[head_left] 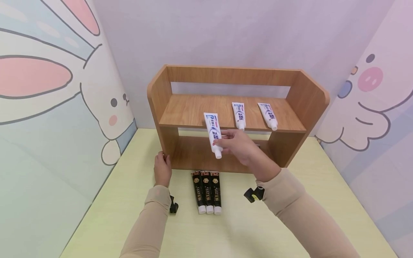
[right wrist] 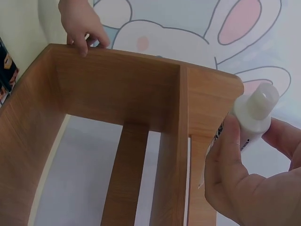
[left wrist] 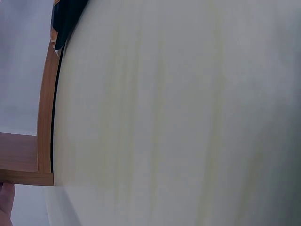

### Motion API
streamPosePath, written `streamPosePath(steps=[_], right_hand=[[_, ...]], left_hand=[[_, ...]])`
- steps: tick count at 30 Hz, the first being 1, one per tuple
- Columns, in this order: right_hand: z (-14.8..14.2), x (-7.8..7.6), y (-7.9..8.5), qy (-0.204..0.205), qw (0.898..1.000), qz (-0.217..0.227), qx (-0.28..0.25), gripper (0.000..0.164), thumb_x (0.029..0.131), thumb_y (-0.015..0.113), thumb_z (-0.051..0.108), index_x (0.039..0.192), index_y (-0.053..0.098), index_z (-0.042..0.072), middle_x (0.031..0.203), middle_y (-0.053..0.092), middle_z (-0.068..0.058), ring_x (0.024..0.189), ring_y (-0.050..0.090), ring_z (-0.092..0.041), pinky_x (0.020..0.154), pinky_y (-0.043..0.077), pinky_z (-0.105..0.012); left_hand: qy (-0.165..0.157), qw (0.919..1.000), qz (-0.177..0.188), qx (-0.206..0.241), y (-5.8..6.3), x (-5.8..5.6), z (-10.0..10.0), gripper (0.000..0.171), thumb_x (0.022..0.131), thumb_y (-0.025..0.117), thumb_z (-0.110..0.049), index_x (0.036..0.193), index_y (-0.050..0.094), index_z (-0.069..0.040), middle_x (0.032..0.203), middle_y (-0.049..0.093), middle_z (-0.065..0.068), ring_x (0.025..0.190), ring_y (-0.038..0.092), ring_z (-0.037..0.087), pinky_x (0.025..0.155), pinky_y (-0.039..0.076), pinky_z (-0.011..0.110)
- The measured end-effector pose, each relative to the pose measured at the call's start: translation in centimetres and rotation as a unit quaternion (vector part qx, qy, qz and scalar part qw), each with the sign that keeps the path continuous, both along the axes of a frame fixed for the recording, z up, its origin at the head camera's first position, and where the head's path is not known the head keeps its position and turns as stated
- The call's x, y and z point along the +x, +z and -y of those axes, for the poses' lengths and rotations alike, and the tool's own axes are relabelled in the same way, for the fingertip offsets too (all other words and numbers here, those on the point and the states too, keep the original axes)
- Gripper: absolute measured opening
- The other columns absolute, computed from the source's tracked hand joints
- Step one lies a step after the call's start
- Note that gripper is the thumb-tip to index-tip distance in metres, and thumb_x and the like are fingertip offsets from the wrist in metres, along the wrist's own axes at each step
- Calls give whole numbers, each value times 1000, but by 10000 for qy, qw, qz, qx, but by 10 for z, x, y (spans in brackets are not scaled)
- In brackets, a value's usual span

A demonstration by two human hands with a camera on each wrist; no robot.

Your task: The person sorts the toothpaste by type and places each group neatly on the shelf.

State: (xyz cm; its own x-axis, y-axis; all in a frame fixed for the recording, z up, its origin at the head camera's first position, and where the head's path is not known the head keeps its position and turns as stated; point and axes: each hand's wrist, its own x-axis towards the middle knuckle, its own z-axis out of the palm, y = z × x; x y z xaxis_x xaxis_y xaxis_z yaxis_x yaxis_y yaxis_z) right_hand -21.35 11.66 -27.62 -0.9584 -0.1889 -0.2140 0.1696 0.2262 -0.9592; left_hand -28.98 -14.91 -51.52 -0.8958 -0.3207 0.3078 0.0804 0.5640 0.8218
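Observation:
My right hand [head_left: 237, 145] pinches a white toothpaste tube [head_left: 213, 132] between thumb and fingers, in front of the upper board of a wooden desktop shelf [head_left: 193, 107]. The tube's cap points down toward me; in the right wrist view the white cap [right wrist: 264, 100] stands out above the fingers. My left hand [head_left: 162, 168] grips the front edge of the shelf's left side panel, fingers bent over it in the right wrist view. Two more white toothpaste tubes [head_left: 239, 115] [head_left: 267, 115] lie on the upper board, caps at its front edge.
Three black toothpaste tubes [head_left: 207, 192] lie side by side on the pale yellow table [head_left: 238, 229], before the shelf, white caps toward me. Walls with cartoon animals [head_left: 109, 104] stand at left and right; a plain pale curtain-like backdrop [head_left: 226, 36] hangs behind.

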Motion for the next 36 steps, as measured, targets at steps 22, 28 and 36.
streamPosePath(steps=[22,28,36], right_hand=[[12,-34,18,-230,9982,-92,546,38,95,64,15,129,55,0,118,59,-13,101,60,-27,84,51,-32],[14,-46,19,-387,9973,0,626,39,95,66,17,128,56,0,117,59,-13,99,62,-27,87,51,-33],[18,-57,23,-588,9934,21,982,34,93,68,20,121,59,1,113,59,-13,98,62,-27,86,50,-31]], left_hand=[[21,9998,-185,-84,-2,-3,2,20,102,51,-15,116,47,0,99,49,18,88,55,36,73,49,47],[52,9998,-186,-61,-2,-2,1,19,102,52,-14,114,48,0,98,49,18,87,54,36,73,48,47],[45,10000,-54,-18,-3,-2,1,21,102,52,-15,117,48,0,101,50,18,89,55,35,75,49,47]])
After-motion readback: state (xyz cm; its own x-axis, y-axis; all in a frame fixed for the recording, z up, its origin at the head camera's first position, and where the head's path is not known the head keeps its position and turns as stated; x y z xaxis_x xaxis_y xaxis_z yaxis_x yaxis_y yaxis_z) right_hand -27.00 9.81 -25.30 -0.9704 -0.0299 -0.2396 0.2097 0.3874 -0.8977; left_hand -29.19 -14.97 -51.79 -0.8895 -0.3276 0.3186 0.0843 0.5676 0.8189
